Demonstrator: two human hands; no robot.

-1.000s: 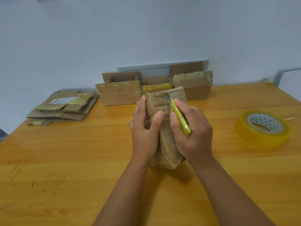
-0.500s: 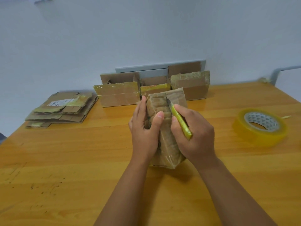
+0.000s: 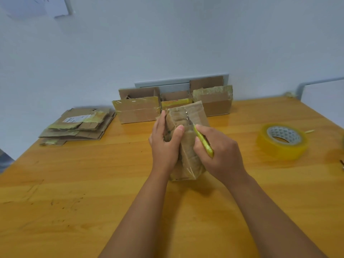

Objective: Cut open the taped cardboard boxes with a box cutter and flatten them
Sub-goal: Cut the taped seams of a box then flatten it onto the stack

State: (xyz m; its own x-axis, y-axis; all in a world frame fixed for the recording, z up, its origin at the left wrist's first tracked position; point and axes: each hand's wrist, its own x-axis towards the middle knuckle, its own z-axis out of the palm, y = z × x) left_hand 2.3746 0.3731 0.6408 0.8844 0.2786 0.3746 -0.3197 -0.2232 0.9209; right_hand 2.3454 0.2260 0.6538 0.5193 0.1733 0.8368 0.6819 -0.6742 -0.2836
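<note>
Right hand (image 3: 221, 155) gripped cutter (image 3: 202, 141), blade on box (image 3: 188, 146) tape seam; left hand (image 3: 163, 146) clasped box. Seam ran far-to-near, toward right hand.

Tabletop (image 3: 74, 202), layout. Centre: a taped box (image 3: 188, 146) standing on the tabletop, the left hand (image 3: 164, 146) on its left side, the right hand (image 3: 221, 151) on its right with a box cutter (image 3: 202, 141) against the top face. Behind it, along the wall: a row of boxes (image 3: 137, 110). Far left: a stack of flattened cardboard (image 3: 78, 125). Right: a tape roll (image 3: 283, 141), well apart from the hands.
</note>
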